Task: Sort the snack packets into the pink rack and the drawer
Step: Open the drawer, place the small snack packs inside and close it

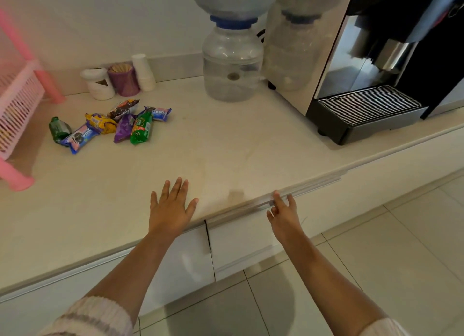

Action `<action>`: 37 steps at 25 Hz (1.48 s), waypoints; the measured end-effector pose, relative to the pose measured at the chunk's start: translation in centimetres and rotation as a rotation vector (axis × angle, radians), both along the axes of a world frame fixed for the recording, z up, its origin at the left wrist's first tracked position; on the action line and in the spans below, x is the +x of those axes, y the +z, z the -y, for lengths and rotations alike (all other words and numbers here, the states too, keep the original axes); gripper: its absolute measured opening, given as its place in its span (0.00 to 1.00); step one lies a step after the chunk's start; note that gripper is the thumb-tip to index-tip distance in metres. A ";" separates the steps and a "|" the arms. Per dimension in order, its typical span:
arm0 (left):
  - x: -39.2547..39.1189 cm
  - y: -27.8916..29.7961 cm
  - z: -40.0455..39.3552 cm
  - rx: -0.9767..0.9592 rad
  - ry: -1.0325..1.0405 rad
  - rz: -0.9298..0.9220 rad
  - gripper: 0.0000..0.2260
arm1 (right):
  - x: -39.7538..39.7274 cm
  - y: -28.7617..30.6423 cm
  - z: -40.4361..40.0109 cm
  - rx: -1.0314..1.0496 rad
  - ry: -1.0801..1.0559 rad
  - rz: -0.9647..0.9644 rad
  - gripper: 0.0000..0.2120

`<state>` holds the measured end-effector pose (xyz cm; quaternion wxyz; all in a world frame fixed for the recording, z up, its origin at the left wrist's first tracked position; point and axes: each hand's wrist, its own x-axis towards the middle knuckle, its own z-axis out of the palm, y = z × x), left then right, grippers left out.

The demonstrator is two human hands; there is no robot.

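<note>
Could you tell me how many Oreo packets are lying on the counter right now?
2: one Oreo packet at the pile's front left beside the green bottle, another at its back right. Others may be hidden.

Pink rack cut by left edge; coffee machine by right edge.

Snack packets beside the pink rack, drawer shut
Loose pile of snack packets lies on the tabletop, near the pink rack at left; the white drawer below is closed.

pink rack, green packet, purple cup
</note>
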<state>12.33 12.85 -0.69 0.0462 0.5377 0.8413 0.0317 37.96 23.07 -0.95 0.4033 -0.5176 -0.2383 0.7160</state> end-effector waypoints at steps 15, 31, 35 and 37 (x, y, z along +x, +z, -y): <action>-0.1 -0.3 0.0 0.010 0.004 -0.022 0.28 | 6.5 -0.8 0.8 0.766 0.792 1.612 0.29; 0.1 0.3 0.0 -0.027 -0.002 -0.004 0.28 | 9.8 0.4 5.8 0.622 0.797 1.676 0.27; 0.1 0.4 0.1 -0.024 -0.007 0.004 0.29 | 11.4 0.0 7.3 0.623 0.781 1.679 0.27; 0.1 0.4 0.0 -0.017 -0.009 0.006 0.29 | 12.0 -0.4 7.6 0.620 0.773 1.679 0.27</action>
